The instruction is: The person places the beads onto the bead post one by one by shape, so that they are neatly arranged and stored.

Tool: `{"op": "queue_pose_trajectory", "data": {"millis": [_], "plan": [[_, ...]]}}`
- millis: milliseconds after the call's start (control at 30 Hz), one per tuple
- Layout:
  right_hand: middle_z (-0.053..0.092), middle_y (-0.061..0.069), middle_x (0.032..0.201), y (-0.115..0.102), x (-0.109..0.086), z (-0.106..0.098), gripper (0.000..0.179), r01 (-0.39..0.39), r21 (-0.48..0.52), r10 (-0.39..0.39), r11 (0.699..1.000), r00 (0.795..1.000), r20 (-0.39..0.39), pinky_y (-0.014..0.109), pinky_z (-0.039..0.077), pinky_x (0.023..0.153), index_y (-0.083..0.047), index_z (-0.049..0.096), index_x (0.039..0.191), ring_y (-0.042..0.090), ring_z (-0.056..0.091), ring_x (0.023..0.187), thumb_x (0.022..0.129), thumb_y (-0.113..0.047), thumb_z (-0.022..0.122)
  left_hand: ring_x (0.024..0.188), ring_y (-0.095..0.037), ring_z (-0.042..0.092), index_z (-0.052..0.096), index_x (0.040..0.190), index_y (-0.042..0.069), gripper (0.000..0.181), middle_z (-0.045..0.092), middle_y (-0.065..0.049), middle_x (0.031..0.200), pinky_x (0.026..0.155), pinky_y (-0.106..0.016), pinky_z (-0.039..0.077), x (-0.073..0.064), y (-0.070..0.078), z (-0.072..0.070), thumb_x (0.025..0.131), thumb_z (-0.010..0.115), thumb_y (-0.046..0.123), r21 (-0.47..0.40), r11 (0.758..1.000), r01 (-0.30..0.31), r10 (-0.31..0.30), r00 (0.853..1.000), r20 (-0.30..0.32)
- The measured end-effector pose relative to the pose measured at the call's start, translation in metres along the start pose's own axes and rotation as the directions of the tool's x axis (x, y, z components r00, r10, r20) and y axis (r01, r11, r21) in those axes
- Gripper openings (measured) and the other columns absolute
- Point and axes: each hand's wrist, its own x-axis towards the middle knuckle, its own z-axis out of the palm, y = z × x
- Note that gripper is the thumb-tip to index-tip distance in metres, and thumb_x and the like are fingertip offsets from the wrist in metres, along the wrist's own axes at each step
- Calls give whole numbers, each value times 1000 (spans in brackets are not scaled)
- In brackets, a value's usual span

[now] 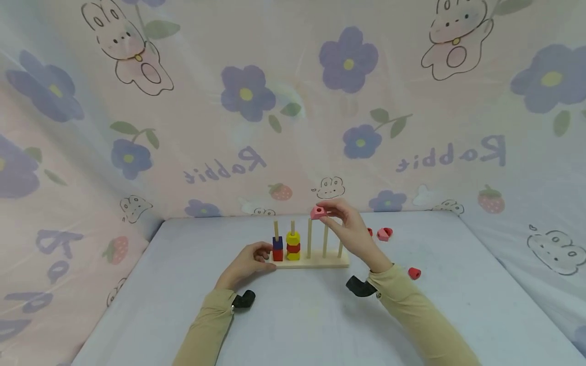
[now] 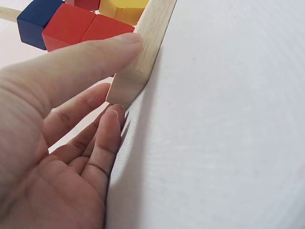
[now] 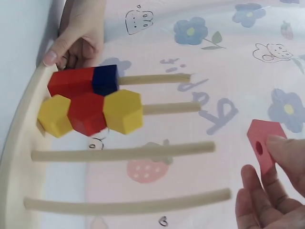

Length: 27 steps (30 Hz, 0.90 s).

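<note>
A wooden peg stand (image 1: 311,264) with upright pegs sits on the table. Its leftmost peg carries two red blocks (image 3: 71,82) under a dark blue block (image 1: 277,243). On the second peg a red hexagonal block (image 1: 293,248) lies between two yellow ones (image 3: 124,111). My left hand (image 1: 247,264) holds the stand's left end, thumb (image 2: 109,52) along the front of the base and fingers around the end. Between thumb and fingertips, my right hand (image 1: 350,229) pinches a pink angular block (image 3: 264,138) with a hole through it, up near the top of the third peg (image 1: 309,238).
To the right of the stand lie several loose blocks, among them a pink one (image 1: 383,234) beside a red one, and a single red block (image 1: 414,273) closer to my right sleeve. A printed curtain (image 1: 302,168) hangs behind the white table (image 1: 302,325).
</note>
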Motion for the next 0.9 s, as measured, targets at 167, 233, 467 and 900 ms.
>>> {"op": "queue_pose_trajectory", "data": {"millis": [167, 233, 467, 900], "plan": [[58, 19, 117, -3, 2, 10, 31, -11, 50, 10, 999, 1000, 11, 48, 43, 97, 7, 55, 121, 31, 56, 107, 91, 5, 60, 86, -22, 51, 59, 119, 6, 54, 58, -8, 99, 76, -34, 43, 1, 2, 0, 73, 84, 16, -7, 1000, -13, 13, 1000, 2], [58, 20, 116, 0, 2, 13, 31, -30, 77, 29, 997, 999, 17, 42, 46, 92, 7, 55, 121, 32, 56, 106, 91, 5, 60, 85, -22, 50, 59, 120, 6, 54, 57, -8, 98, 76, -33, 43, 2, 2, 0, 73, 84, 16, -1, 1000, -18, 18, 1000, 7], [58, 24, 113, 12, 2, 19, 31, -78, 169, 76, 983, 997, 20, 25, 49, 78, 9, 54, 119, 36, 56, 99, 89, 7, 61, 84, -21, 51, 58, 120, 5, 54, 57, -7, 97, 74, -30, 45, 1, 5, 0, 73, 84, 16, 6, 1000, -21, 21, 1000, 12], [60, 9, 110, 46, 7, 30, 29, -151, 98, 153, 984, 988, -13, 26, 52, 76, -7, 60, 116, 25, 58, 91, 88, 2, 64, 84, -21, 51, 59, 120, 6, 54, 57, -7, 96, 75, -32, 45, -1, 5, -1, 73, 84, 17, 8, 1000, 4, -4, 1000, 5]]}}
